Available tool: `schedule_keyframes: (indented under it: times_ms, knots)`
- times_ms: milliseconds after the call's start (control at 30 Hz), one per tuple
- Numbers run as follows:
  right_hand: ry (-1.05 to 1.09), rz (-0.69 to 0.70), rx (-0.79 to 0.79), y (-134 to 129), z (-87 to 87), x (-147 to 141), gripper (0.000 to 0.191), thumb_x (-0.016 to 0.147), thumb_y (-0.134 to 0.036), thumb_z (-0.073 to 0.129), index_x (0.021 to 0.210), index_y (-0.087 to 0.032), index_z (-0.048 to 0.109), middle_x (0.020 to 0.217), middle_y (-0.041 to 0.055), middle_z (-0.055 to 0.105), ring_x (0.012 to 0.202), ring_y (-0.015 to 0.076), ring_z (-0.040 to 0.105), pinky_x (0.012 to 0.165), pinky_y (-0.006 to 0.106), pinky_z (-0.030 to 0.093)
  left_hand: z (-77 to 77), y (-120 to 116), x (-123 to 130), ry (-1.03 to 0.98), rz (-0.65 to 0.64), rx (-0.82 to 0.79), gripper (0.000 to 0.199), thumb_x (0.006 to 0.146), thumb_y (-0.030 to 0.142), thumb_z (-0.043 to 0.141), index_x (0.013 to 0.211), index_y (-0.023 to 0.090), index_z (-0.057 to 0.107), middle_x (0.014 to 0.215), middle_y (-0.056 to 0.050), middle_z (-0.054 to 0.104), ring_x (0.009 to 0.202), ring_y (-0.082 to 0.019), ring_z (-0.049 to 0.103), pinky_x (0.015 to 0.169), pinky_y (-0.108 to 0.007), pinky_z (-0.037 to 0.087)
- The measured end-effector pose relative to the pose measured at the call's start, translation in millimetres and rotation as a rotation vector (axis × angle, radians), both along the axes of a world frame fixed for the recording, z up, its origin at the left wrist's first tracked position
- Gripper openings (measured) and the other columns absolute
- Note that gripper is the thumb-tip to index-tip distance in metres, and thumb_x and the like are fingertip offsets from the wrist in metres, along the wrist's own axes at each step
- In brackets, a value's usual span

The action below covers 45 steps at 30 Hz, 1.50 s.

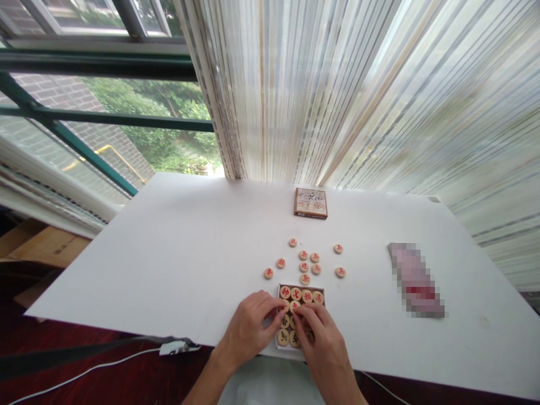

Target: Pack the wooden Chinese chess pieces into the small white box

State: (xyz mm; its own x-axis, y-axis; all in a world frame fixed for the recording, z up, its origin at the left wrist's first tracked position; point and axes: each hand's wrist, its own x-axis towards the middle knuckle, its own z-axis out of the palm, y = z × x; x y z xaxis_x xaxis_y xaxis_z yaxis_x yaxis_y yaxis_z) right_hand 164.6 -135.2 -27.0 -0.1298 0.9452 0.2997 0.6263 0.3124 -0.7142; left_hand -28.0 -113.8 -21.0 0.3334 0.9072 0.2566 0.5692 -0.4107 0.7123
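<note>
An open box (300,286) at the table's near edge holds round wooden pieces in rows, some with red characters and some with black. My left hand (255,322) reaches over its left side, thumb and fingertips closed round a piece (286,306) in the second row. Beside it my right hand (323,332) pinches a red-marked piece (295,306) in that same row, and its palm hides the box's lower right part. Beyond the box, several loose red-marked pieces (304,267) lie on the white table.
A flat lidded box (311,203) lies toward the back of the white table (189,253). At the right is a blurred pinkish item (417,280). A striped curtain (295,95) hangs behind the table. A cardboard box (50,247) stands at the left.
</note>
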Motion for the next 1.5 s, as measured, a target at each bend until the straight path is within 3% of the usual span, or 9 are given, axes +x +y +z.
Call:
schedule_keyframes:
  times_ms: [467,933,1200,1500]
  knots:
    - [-0.067,0.008,0.061,0,-1.3,3,0.022,0.100,-0.021,0.053,0.116,-0.025,0.069,0.102,0.0092,0.065,0.091,0.0228,0.069,0.080,0.035,0.062,-1.3,1,-1,-0.026,-0.011,-0.024,0.017,0.097,0.017,0.057,0.107,0.025,0.068,0.088,-0.003,0.068,0.082,-0.018,0.062,0.076,-0.031,0.049]
    - [-0.053,0.001,0.097,-1,5.4,7,0.019,0.100,-0.023,0.055,0.114,-0.024,0.069,0.096,0.0082,0.068,0.086,0.0217,0.070,0.077,0.034,0.062,0.6,3,2,-0.015,0.039,-0.070,0.012,0.098,0.029,0.060,0.104,0.025,0.069,0.075,0.001,0.062,0.069,-0.015,0.058,0.070,-0.029,0.047]
    - [-0.043,-0.127,0.216,1,10.3,39,0.014,0.099,-0.023,0.060,0.110,-0.022,0.068,0.096,0.0073,0.069,0.089,0.0205,0.068,0.081,0.033,0.060,-4.4,0,-3,-0.038,0.043,-0.115,0.016,0.100,0.033,0.057,0.108,0.025,0.068,0.078,-0.001,0.064,0.070,-0.016,0.060,0.072,-0.029,0.048]
    - [-0.107,-0.248,0.260,10,-8.1,81,0.013,0.100,-0.028,0.059,0.108,-0.022,0.068,0.099,0.0059,0.071,0.091,0.0202,0.068,0.083,0.033,0.057,-11.6,-4,-3,-0.136,0.104,-0.186,0.023,0.099,0.038,0.057,0.117,0.023,0.060,0.081,0.000,0.066,0.071,-0.015,0.061,0.072,-0.026,0.050]
